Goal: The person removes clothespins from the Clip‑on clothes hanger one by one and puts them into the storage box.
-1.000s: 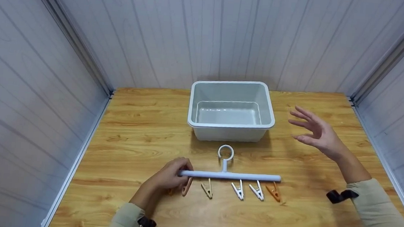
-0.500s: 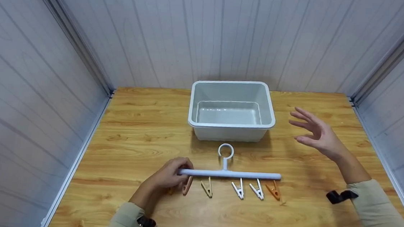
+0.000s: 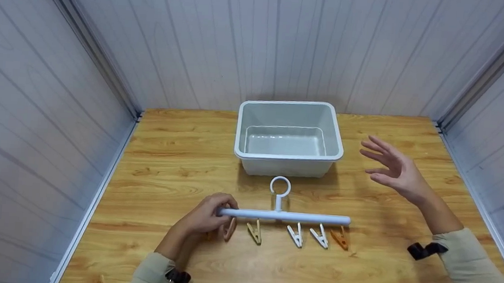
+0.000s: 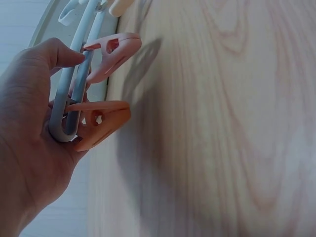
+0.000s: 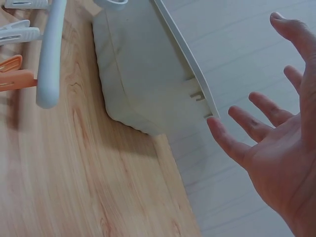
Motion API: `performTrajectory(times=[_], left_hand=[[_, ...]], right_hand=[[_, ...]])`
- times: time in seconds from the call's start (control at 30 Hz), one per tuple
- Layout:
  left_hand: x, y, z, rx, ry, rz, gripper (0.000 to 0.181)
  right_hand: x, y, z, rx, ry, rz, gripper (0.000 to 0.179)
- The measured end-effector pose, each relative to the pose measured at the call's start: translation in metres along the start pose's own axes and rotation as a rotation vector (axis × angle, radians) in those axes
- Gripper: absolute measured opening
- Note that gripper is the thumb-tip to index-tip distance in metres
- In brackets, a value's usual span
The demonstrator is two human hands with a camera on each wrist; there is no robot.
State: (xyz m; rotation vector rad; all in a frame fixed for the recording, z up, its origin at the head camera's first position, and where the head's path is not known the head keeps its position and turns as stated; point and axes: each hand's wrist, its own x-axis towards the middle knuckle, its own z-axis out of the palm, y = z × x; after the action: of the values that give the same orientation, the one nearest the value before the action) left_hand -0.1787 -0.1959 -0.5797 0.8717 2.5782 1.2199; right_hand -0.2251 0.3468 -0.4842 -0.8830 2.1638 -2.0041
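Left hand (image 3: 209, 212) grips the hanger (image 3: 313, 218) by its left end; right hand (image 3: 400, 174) is spread, nothing in it, right of the bin (image 3: 286, 166). Hanger is just this side of the bin, clips (image 3: 296, 236) along its lower side. Risk: one-end hold, far end unsupported, could droop or twist; hook (image 3: 279, 197) might snag the bin.

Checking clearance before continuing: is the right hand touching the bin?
Apart. The head view shows table between the right hand and the bin; their overlap in the right wrist view is only apparent.
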Motion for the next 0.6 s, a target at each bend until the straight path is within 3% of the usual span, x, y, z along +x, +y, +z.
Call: performTrajectory(times=[0.23,0.6], left_hand=[[-0.001,0.003,-0.008,0.014,0.014,0.015,0.021],[-0.001,0.008,-0.02,-0.04,0.053,-0.023,0.021]], right_hand=[[-0.003,0.002,0.002,0.074,-0.035,-0.003,0.086],[-0.01,0.012,0.009,0.076,-0.036,-0.042,0.085]])
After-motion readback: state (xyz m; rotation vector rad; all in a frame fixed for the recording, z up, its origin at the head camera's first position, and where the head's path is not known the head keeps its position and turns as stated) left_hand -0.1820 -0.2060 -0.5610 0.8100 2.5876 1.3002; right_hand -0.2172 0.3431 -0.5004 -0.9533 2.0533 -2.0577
